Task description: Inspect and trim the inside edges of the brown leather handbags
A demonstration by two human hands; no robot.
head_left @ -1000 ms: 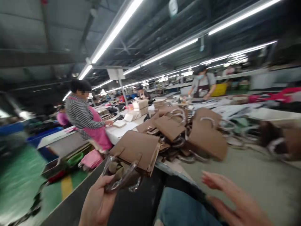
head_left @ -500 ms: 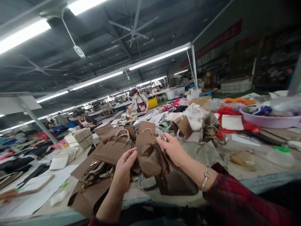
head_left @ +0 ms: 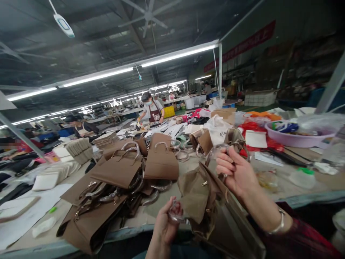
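A brown handbag (head_left: 231, 219) hangs tilted at the table's front edge, its mouth gaping and a greyish-brown lining (head_left: 194, 192) bulging out. My right hand (head_left: 238, 172) is closed around one of its plastic-wrapped handles, raised above the bag. Lower down, my left hand (head_left: 167, 219) has its fingers curled round another clear-wrapped handle (head_left: 176, 216) on the bag's near side. Just left of the hands stands a brown bag (head_left: 161, 158) with its handle up. More brown bags (head_left: 117, 167) lie heaped beyond it, with metal fittings and wrapped handles showing.
Stacks of pale pads (head_left: 78, 151) line the left side. At the right are a lilac basin (head_left: 302, 138), red plastic (head_left: 253, 129) and a green-capped container (head_left: 303, 176). Across the table a person in an apron (head_left: 153, 109) works. The table's front edge (head_left: 129, 233) runs close below.
Both hands have moved right and apart, bringing the handbag off the pile toward me and opening its mouth. The left hand, earlier beside the bag, now grips a handle. The view has shifted right.
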